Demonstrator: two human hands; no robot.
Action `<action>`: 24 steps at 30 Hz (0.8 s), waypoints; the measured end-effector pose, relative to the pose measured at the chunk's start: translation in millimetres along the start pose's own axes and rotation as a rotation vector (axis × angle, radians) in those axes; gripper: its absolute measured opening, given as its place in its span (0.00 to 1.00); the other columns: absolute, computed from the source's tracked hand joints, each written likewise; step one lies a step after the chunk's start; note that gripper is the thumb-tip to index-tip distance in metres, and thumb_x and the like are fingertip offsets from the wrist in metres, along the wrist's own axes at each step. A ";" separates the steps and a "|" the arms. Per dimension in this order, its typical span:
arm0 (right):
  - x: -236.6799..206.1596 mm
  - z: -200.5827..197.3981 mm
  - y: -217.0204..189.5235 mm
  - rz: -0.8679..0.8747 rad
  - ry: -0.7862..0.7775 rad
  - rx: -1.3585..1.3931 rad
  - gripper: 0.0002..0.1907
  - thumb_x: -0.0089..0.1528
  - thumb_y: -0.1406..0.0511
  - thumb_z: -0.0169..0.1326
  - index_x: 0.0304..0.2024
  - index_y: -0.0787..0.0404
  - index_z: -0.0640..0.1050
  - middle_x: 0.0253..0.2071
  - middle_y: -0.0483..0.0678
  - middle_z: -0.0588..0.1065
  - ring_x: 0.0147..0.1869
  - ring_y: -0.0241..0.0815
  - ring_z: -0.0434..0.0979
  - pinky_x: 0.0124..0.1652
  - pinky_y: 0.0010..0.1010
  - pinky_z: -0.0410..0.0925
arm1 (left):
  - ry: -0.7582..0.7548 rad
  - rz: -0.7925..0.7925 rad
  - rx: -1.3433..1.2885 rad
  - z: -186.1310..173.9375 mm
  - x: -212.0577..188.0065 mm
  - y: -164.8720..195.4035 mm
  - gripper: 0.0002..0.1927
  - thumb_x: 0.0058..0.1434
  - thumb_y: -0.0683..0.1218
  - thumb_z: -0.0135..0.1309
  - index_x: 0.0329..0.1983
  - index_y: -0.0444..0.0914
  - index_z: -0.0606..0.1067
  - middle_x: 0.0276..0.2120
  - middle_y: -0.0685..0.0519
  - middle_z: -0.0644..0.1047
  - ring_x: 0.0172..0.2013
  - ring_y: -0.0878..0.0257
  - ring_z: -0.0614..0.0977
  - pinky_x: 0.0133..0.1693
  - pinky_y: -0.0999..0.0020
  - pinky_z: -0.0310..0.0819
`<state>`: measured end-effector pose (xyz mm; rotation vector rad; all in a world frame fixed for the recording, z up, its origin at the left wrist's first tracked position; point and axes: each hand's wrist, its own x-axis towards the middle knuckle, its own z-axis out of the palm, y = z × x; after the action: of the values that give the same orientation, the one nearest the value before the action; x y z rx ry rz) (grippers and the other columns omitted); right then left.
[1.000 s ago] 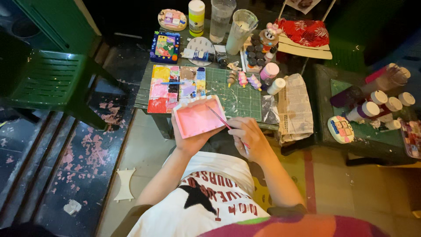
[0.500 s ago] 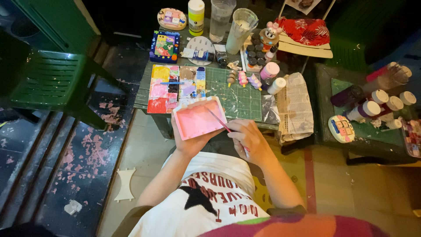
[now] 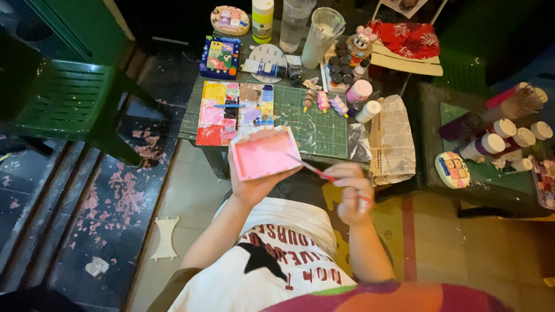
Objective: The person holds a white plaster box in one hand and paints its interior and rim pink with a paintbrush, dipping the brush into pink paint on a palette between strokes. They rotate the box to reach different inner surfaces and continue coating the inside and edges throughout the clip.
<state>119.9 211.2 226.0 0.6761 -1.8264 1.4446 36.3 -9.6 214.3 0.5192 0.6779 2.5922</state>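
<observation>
My left hand (image 3: 254,188) holds a small rectangular tray-shaped piece (image 3: 264,153), painted pink inside with white edges, tilted up above my lap. My right hand (image 3: 351,193) grips a thin paintbrush (image 3: 309,168) whose tip touches the right part of the pink surface. Both hands sit just in front of a small table with a green cutting mat (image 3: 315,122) and a paint-smeared palette sheet (image 3: 234,112).
On the table stand a clear cup (image 3: 325,29), a yellow-green bottle (image 3: 262,13), small paint bottles (image 3: 359,92), painted plaques (image 3: 220,56) and folded newspaper (image 3: 392,138). A green side table (image 3: 488,173) at right holds several paint bottles. A green plastic chair (image 3: 69,98) stands at left.
The brush tip has shifted slightly across the pink surface; my right hand sits a little lower and more to the right. The left hand keeps the piece in place.
</observation>
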 end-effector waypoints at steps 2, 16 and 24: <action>-13.4 -9.6 4.3 0.058 0.166 0.132 0.13 0.74 0.58 0.44 0.46 0.61 0.73 0.45 0.56 0.78 0.50 0.50 0.78 0.48 0.41 0.75 | -0.047 0.036 0.097 0.1 -0.4 -0.9 0.28 0.72 0.51 0.52 0.71 0.39 0.60 0.66 0.46 0.68 0.68 0.49 0.68 0.69 0.36 0.62; -8.0 -20.6 -13.1 0.120 0.185 -0.108 0.06 0.73 0.67 0.47 0.45 0.65 0.69 0.46 0.58 0.76 0.58 0.50 0.76 0.60 0.42 0.71 | 0.077 -0.230 -0.334 -16.7 -19.2 12.5 0.49 0.62 0.77 0.34 0.76 0.42 0.57 0.71 0.44 0.64 0.69 0.41 0.66 0.64 0.33 0.61; 16.5 -9.3 -28.0 0.033 0.012 -0.324 0.05 0.70 0.67 0.48 0.42 0.64 0.71 0.45 0.58 0.78 0.58 0.51 0.75 0.57 0.38 0.70 | 0.068 -0.215 -0.293 -16.2 -21.5 15.3 0.48 0.64 0.77 0.34 0.77 0.42 0.58 0.71 0.44 0.65 0.68 0.42 0.68 0.61 0.36 0.67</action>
<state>132.8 213.9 257.1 0.4743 -2.0096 1.1318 42.9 -38.1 203.9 0.2517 0.3433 2.4545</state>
